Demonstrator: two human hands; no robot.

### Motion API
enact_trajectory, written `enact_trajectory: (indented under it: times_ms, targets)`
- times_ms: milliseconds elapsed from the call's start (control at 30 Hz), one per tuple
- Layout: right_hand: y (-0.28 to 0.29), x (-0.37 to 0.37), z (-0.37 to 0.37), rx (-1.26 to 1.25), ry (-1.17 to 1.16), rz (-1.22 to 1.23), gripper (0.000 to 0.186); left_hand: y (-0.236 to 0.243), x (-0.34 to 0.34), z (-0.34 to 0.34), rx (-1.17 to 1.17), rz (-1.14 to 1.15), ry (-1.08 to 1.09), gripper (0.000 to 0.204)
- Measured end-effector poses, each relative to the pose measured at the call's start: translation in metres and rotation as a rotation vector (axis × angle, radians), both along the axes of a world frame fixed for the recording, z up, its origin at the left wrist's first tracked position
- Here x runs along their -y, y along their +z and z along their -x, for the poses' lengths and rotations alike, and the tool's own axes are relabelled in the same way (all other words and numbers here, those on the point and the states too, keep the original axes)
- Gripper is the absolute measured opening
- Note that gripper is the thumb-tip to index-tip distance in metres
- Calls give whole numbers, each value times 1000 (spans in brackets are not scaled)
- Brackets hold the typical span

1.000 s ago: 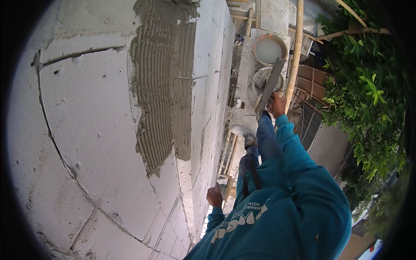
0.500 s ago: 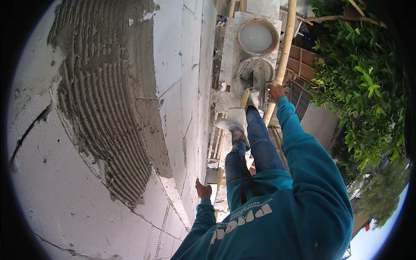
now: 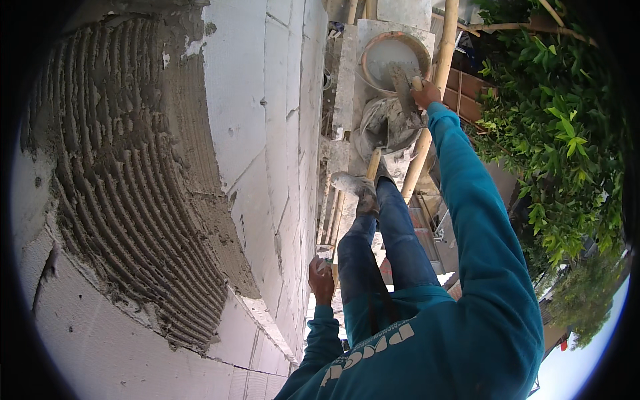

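Note:
My right hand (image 3: 427, 94) is closed round the pale handle of a trowel (image 3: 401, 85), its flat blade grey with mortar. The blade reaches over the near rim of a round basin (image 3: 363, 65) of cloudy water. Just below stands a mortar-caked bucket (image 3: 364, 137), with a wooden-handled tool (image 3: 374, 163) leaning out of it; its lower end is hidden inside. My left hand (image 3: 322, 280) hangs beside the white block wall (image 3: 257, 167), fingers loosely bent and apart, holding nothing that I can see. Combed grey mortar (image 3: 133, 193) covers part of the wall at left.
I stand on a narrow board platform (image 3: 343, 100) along the wall. A bamboo pole (image 3: 445, 53) runs along its right side, close to my right arm. Leafy branches (image 3: 553, 127) fill the right. My boots (image 3: 360, 187) are close below the bucket.
My right hand has carried the trowel away from the bucket, up to the water basin. My left hand has shifted slightly up and right, and the view has moved relative to the wall.

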State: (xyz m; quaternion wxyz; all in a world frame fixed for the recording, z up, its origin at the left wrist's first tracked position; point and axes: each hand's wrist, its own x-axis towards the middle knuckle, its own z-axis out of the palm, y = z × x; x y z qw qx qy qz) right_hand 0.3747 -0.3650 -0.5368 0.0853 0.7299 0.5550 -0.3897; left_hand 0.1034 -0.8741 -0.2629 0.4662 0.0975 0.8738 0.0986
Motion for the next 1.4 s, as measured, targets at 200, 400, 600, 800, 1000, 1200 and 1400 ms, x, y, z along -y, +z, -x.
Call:
enact_trajectory:
  times_ms: [200, 400, 600, 800, 1000, 1200, 1400]
  targets:
    - [26, 10, 36, 23, -17, -362, 55, -6, -6, 1, 36, -18, 183, 44]
    - [82, 129, -4, -3, 1, -56, 64, 1, -12, 8, -50, -72, 81, 34]
    - [169, 229, -58, -8, -47, 23, 61, 16, -9, 17, -120, -255, 41, 13]
    - [251, 270, -103, 127, -122, 19, 68, 28, 9, 32, -177, -236, -56, 26]
    - [306, 268, -132, 158, -132, -89, 63, -16, 60, 47, -23, -226, 166, 31]
    - [322, 249, -136, 77, -61, -238, 54, -76, 115, 71, -24, -261, 20, 24]
    - [308, 262, -217, 76, -297, -56, 61, -92, 36, 75, -2, -347, -28, 21]
